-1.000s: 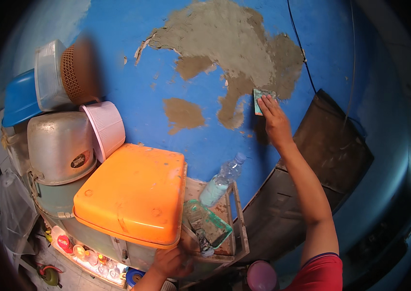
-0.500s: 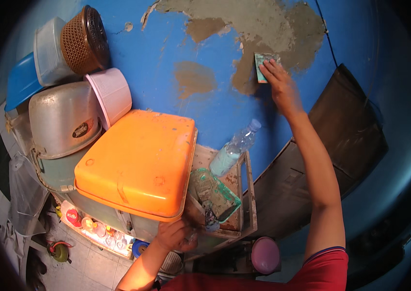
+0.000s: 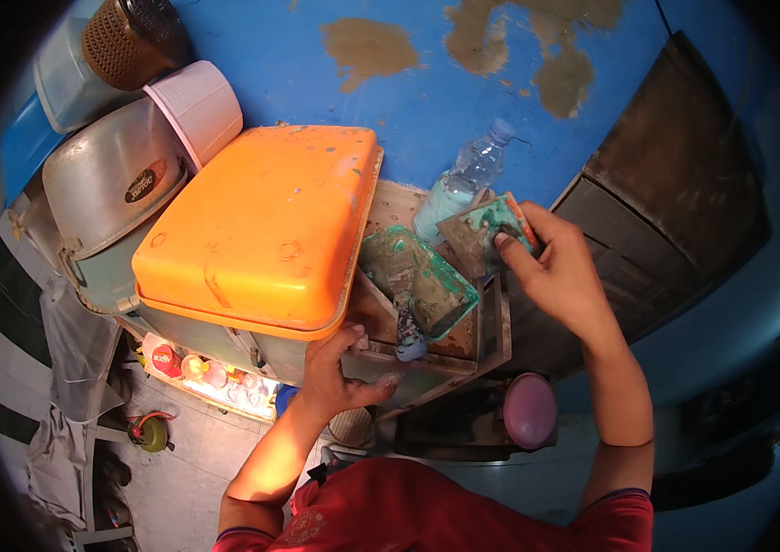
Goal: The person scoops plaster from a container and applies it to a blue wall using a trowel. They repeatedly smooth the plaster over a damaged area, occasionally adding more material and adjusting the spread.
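Spreader (image 3: pixel 474 235), flat and squarish, filler-grey and teal-smeared with an orange edge, clamped in right hand (image 3: pixel 555 271); thumb pressed on the near face, fingers behind. Held in the air over the far right part of the tray (image 3: pixel 465 317).

Left hand (image 3: pixel 330 375): thumb and fingers well apart, palm turned right, nothing seen in the grasp. Fingertips lie close under the near right corner of an orange tub (image 3: pixel 252 230); cannot tell whether they touch. Pale smears on the thumb.

Tray is green-rimmed, coated inside with grey-brown filler and teal streaks. Brush-like tool (image 3: pixel 405 317) lies along its left side, handle end poking past the near rim. Both on a worn wooden surface (image 3: pixel 396 204). Plastic bottle (image 3: pixel 440 207), blue cap, pale teal contents, stands just beyond the tray, partly behind the spreader.

Orange tub sits bottom up, left of the tray. Farther left: metal pot (image 3: pixel 100 189), pale pink basket (image 3: pixel 201 110), brown woven basket (image 3: pixel 123 46).

Far side: blue wall (image 3: pixel 270 55) with separate grey-brown patches (image 3: pixel 369 51). Right: dark cabinet (image 3: pixel 675 129). Near right, lower down: round pink-purple object (image 3: pixel 530 411).
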